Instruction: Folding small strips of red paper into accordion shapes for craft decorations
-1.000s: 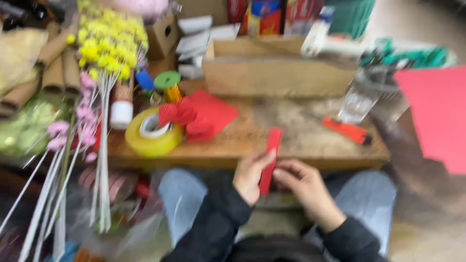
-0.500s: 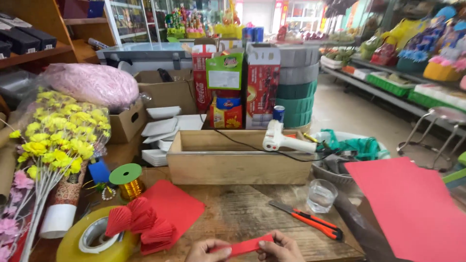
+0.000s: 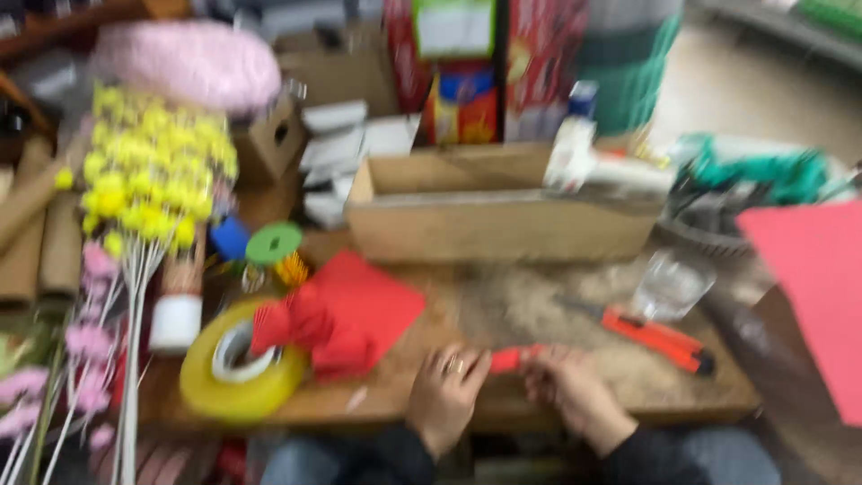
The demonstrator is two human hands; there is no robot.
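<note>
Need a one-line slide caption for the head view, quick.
Both hands, left hand and right hand, pinch a small red strip over a cluttered wooden table.

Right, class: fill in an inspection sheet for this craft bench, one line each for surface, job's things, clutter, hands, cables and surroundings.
Surface: wooden worktable, worn pale in the middle.
Job's things: small red strip held between both hands; picture is blurred.
Clutter: red paper sheet with a folded red piece on it, yellow tape roll, orange utility knife, clear cup, green spool, open cardboard box.
Hands: left hand and right hand both pinch the strip at the table's near edge.
Cables: nothing seen.
Surroundings: yellow flower stems at left, a large red sheet at right, stacked boxes behind.
</note>
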